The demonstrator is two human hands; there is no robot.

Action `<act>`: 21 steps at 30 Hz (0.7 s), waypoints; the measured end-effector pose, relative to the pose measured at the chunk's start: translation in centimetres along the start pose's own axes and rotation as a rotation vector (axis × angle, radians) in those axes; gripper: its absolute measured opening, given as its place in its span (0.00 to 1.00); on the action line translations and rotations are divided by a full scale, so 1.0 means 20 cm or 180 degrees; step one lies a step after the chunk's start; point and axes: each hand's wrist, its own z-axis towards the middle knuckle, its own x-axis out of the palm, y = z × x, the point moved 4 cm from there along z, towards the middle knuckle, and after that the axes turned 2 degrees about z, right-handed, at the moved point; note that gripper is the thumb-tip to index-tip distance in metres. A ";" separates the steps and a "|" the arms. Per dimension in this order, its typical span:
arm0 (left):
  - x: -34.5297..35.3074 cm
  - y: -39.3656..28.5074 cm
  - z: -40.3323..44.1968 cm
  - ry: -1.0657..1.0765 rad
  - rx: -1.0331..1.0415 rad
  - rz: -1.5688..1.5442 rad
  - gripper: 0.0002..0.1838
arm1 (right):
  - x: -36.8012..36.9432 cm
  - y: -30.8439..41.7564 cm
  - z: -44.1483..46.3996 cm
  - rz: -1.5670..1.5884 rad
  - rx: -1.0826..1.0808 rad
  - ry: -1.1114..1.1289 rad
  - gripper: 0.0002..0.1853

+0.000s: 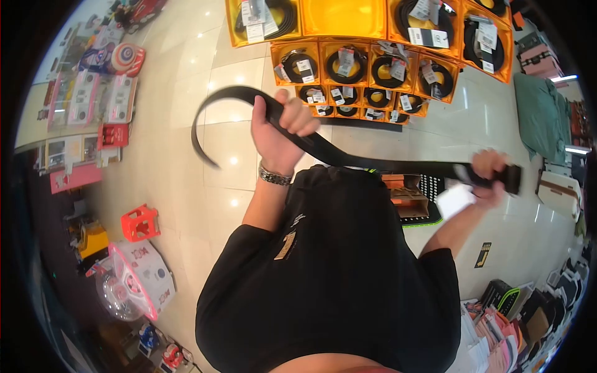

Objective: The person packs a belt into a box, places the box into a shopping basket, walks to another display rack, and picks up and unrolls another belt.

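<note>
A black belt [367, 163] stretches across in front of my body. My left hand [280, 130] is closed around the strap partway along, and the loose end curls away to the left in an arc. At the other end, my right hand [488, 177] grips the belt close to its dark buckle [512, 179]; this hand is smeared by motion. A white tag [455, 202] hangs just below the right hand. Ahead of my hands stands an orange display rack [345, 17] with coiled belts in its compartments, many with white tags.
Beneath my right arm sits a black perforated basket [429, 193] with brown boxes inside. A red plastic stool [140, 222] and a pink-and-white toy machine [146, 280] stand on the tiled floor to the left. Stacked clothes [497, 336] lie at lower right; a green cover [541, 115] is farther back.
</note>
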 end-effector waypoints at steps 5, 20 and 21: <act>0.03 0.15 0.07 0.0182 -0.0420 0.0646 0.37 | 0.36 -0.25 0.06 -0.1310 0.0153 -0.0015 0.26; 0.03 0.31 -0.06 -0.0239 -0.1158 0.4308 0.14 | 0.83 -0.27 0.20 -0.1941 -0.1037 0.0392 0.26; 0.02 0.31 -0.06 0.0050 -0.1219 0.4684 0.14 | 0.84 -0.25 0.23 -0.2118 -0.1244 0.0546 0.26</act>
